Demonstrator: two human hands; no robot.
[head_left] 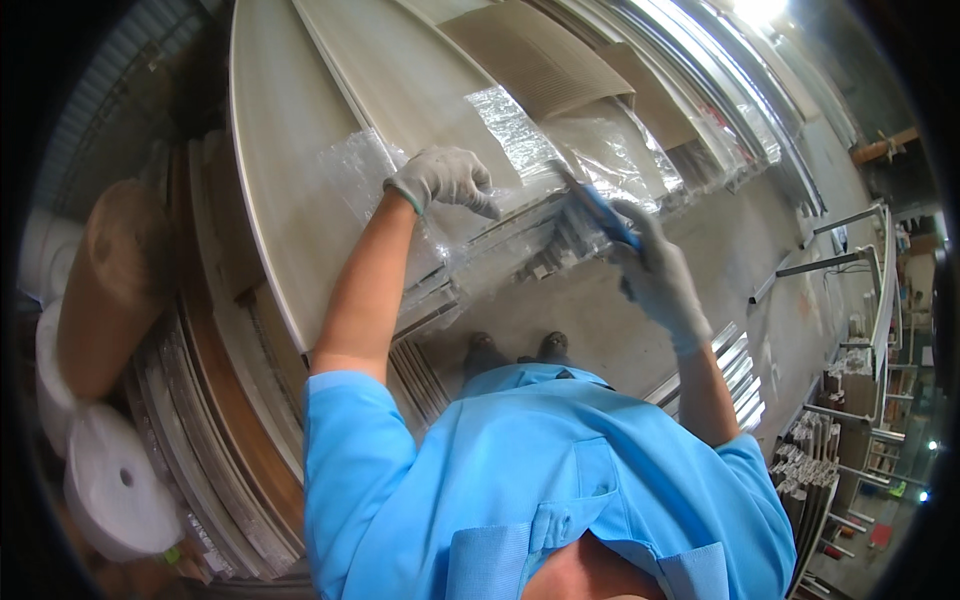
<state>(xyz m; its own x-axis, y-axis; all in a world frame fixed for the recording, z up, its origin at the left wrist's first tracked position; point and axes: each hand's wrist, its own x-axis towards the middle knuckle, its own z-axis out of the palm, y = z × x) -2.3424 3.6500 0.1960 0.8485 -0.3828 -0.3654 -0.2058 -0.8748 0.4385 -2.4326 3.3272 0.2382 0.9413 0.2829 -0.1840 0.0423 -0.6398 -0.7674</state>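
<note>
— Looking down past the blue shirt [540,500], what do the hands have?

— Both are gloved; the right hand [655,275] is closed around a blue-handled tool [605,215], likely a knife, its tip laid against the plastic wrap [520,140]; the left hand [445,180] lies palm down, fingers curled, pressing on the same wrap.

— Where does the bundle lie?

— Straight ahead of the body, on the edge of the worktop [290,150]; the bundle [500,240] of long metal profiles runs left to right between the two hands, rising toward the right; the left hand pins its nearer-left part, the right meets it at the right end; both touch it, neither clearly closer.

— Anything holding things?

— The wrap is the only container, and the profiles sit inside it, partly bared at the near side; farther on, cardboard sheets [540,60] lie on the worktop; white foam rolls [110,480] stand at the left; racks [840,430] of more profiles at the right.
</note>
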